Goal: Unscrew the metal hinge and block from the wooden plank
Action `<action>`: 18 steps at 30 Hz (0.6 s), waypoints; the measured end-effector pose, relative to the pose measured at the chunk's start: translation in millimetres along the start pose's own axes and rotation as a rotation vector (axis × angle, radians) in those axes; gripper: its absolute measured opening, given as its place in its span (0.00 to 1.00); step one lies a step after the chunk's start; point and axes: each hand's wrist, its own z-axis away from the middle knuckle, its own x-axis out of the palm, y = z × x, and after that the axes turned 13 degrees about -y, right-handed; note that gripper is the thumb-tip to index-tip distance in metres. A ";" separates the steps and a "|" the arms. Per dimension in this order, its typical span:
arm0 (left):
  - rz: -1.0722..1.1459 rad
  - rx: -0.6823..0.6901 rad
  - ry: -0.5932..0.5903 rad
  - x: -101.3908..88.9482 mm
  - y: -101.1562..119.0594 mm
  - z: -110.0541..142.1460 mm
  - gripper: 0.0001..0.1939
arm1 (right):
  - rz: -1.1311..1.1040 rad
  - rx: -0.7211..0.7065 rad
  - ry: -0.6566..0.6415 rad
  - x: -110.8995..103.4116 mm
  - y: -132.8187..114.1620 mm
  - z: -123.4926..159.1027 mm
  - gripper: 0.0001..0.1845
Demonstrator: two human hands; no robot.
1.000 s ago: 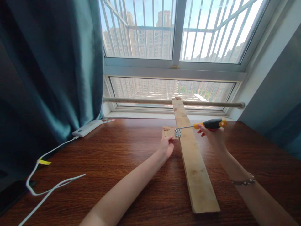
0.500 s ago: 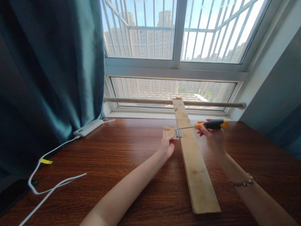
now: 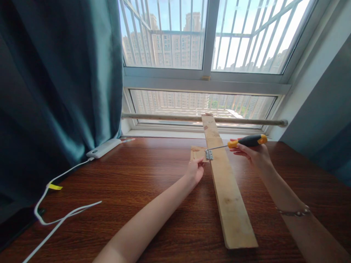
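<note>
My left hand (image 3: 196, 171) grips the near edge of a small wooden block (image 3: 196, 153), closed with the thumb on top. A metal hinge (image 3: 209, 155) spans from this block to a long wooden board (image 3: 231, 197) that runs away from me toward the window. In my right hand (image 3: 253, 153) is a screwdriver (image 3: 246, 141) with a black and yellow handle, its fingers closed around the front of the handle. The shaft lies nearly level, pointing left, and its tip meets the hinge's far left corner. Any screw under the tip is too small to make out.
A brown wood-grain tabletop (image 3: 153, 171) carries everything. At the left lie a white power strip (image 3: 103, 148) and a loose white cable (image 3: 65, 215) with a yellow tag (image 3: 55, 187). A horizontal rail (image 3: 170, 117) crosses the window behind the board. A dark curtain (image 3: 90, 73) hangs at left.
My right hand has shifted slightly right and turned, its wrist and bracelet moving right. The screwdriver's handle end has risen a little while the tip stays at the hinge. My left hand holds still.
</note>
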 end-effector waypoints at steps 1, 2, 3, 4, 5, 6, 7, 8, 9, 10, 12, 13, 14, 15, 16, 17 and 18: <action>0.003 -0.004 0.004 0.3 0.2 0.3 0.16 | 0.021 -0.009 0.015 0.6 0.8 -0.2 0.18; 0.006 -0.009 0.007 0.7 0.4 0.6 0.16 | 0.045 -0.018 0.030 1.2 1.6 -0.4 0.18; 0.010 -0.013 0.009 1.2 0.7 1.0 0.16 | 0.075 -0.027 0.046 1.8 2.6 -0.5 0.18; 0.013 -0.016 0.011 1.6 0.8 1.3 0.16 | 0.113 -0.034 0.064 2.2 3.7 -0.5 0.18; 0.016 -0.015 0.015 1.9 0.9 1.6 0.16 | 0.158 -0.045 0.090 2.5 5.1 -0.4 0.17; 0.019 -0.013 0.018 2.1 1.0 1.8 0.16 | 0.210 -0.060 0.122 2.8 6.6 0.0 0.16; 0.023 -0.010 0.018 2.2 1.0 1.9 0.17 | 0.266 -0.080 0.161 3.2 8.2 0.5 0.15; 0.028 -0.007 0.017 2.2 1.0 2.0 0.17 | 0.321 -0.101 0.200 3.9 9.9 1.3 0.13; 0.031 -0.004 0.015 2.1 0.9 2.0 0.17 | 0.366 -0.120 0.232 5.0 11.5 2.2 0.12; 0.032 -0.002 0.013 2.0 0.9 2.0 0.17 | 0.392 -0.135 0.253 6.6 12.9 3.3 0.11; 0.030 0.000 0.010 1.9 0.9 2.2 0.17 | 0.374 -0.152 0.252 10.5 14.5 5.0 0.09; 0.025 0.002 0.011 1.9 0.9 2.3 0.16 | 0.327 -0.160 0.242 12.5 14.5 5.6 0.09; 0.021 0.003 0.012 1.9 0.9 2.5 0.16 | 0.262 -0.165 0.224 14.3 13.7 5.9 0.10; 0.016 0.002 0.012 2.1 0.9 2.6 0.16 | 0.190 -0.162 0.201 15.5 12.2 6.0 0.12; 0.011 0.001 0.012 2.3 0.9 2.8 0.16 | 0.120 -0.145 0.174 16.0 9.9 6.1 0.15; 0.006 -0.001 0.012 2.5 0.9 3.0 0.16 | 0.061 -0.112 0.140 15.9 6.8 6.2 0.17; 0.003 -0.002 0.010 2.7 1.0 3.2 0.16 | 0.017 -0.071 0.102 15.1 3.2 6.5 0.18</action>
